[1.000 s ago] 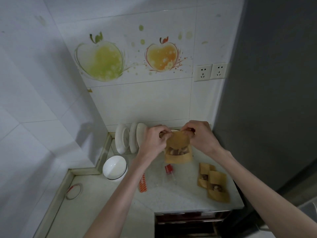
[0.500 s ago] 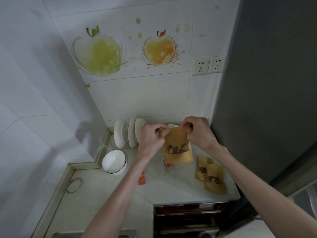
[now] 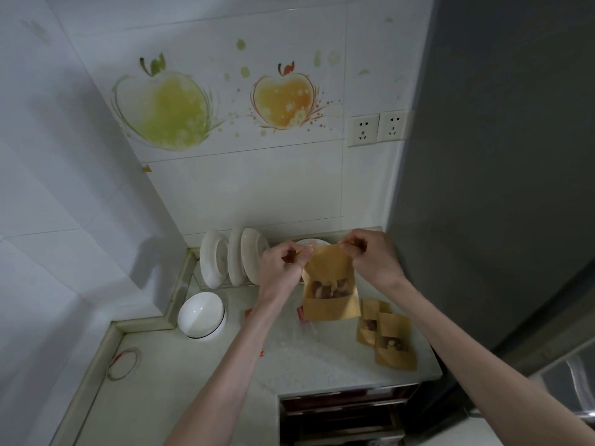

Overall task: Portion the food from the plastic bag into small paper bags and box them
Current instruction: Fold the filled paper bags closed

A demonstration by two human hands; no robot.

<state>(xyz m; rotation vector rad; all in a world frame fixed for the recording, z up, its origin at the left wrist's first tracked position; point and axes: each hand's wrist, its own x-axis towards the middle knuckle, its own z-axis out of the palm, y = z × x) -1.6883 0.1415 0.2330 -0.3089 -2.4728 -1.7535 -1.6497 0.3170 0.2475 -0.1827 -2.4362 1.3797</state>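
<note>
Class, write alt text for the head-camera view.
Two bare hands, left and right, pinch the top corners of a small brown paper bag with a food-filled window above a pale kitchen counter, where two filled brown paper bags lie.

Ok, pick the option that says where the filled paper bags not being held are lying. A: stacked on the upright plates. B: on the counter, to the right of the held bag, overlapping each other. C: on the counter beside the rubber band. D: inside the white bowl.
B: two filled paper bags lie overlapping on the counter, right of the bag pinched by the left hand and right hand.
</note>
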